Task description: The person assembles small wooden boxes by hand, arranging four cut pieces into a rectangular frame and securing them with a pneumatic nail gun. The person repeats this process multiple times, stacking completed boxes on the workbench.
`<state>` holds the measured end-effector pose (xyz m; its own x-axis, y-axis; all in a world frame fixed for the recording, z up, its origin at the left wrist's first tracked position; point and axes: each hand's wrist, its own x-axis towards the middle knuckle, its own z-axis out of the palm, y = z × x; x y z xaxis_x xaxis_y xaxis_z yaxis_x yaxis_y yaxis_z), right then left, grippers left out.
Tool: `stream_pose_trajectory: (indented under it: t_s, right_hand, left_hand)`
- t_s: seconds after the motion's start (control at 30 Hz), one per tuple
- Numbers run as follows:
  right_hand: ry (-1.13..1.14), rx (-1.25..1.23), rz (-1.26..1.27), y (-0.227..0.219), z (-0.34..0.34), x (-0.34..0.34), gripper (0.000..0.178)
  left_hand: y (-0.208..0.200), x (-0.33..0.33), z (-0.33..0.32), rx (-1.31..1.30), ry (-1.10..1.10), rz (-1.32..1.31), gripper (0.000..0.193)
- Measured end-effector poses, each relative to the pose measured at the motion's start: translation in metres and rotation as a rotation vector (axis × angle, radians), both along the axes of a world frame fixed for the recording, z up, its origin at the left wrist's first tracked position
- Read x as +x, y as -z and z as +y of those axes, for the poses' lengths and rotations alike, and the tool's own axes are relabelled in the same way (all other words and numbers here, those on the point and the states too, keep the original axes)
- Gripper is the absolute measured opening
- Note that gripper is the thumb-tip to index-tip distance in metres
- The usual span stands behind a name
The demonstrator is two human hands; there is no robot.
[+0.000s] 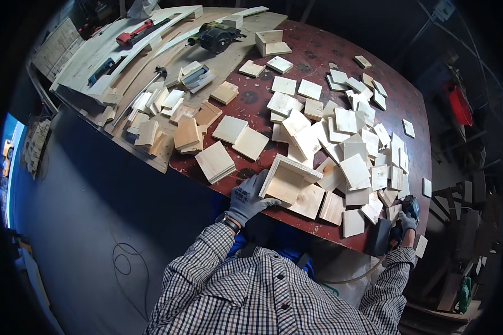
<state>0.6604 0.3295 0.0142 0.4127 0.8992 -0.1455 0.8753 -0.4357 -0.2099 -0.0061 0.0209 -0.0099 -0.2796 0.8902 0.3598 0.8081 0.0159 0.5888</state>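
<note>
My left hand (247, 200), in a grey work glove, is closed on the left side of a small wooden box (285, 187) at the table's near edge. Its thumb lies along the near rim, and the box has upright walls and an open top. Far to the right, my gloved right hand (409, 221) grips a black nail gun (381, 237) at the table's right corner. A pale hose (363, 276) runs from below toward the tool. Between the hands lie loose wooden squares (355, 170), heaped and overlapping. Part of the right hand's grip is hidden.
The dark red table (313, 53) carries many scattered wood pieces. At the far left are a black circular saw (215, 38), a red tool (134, 33), a hammer (161, 71) and long boards. Another partly built box (271, 43) stands at the back. A cable (129, 254) lies on the floor.
</note>
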Motion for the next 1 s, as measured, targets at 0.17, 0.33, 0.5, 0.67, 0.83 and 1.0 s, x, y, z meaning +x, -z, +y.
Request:
stream_pose_trajectory:
  t_s: [0.17, 0.33, 0.5, 0.67, 0.83, 1.0]
  right_hand:
    - [-0.134, 0.114, 0.019, -0.008, -0.005, -0.080, 0.066]
    - [-0.301, 0.182, 0.062, -0.041, -0.015, -0.188, 0.059]
    - [-0.521, 0.096, 0.127, -0.028, -0.023, -0.314, 0.052]
    - [-0.629, 0.022, 0.126, -0.015, -0.038, -0.377, 0.046]
    - [-0.676, 0.012, 0.122, -0.015, -0.041, -0.393, 0.039]
    - [-0.684, 0.022, 0.131, -0.017, -0.041, -0.390, 0.032]
  left_hand:
    - [-0.008, -0.003, -0.018, -0.162, -0.050, 0.004, 0.097]
    - [0.006, 0.001, -0.015, -0.105, -0.033, -0.088, 0.102]
    - [0.005, 0.000, -0.014, -0.153, 0.051, -0.136, 0.109]
    - [-0.001, 0.000, -0.015, -0.133, 0.083, -0.261, 0.113]
    - [0.002, -0.007, -0.010, -0.116, 0.077, -0.235, 0.111]
    - [-0.006, -0.005, -0.013, -0.073, 0.073, -0.276, 0.114]
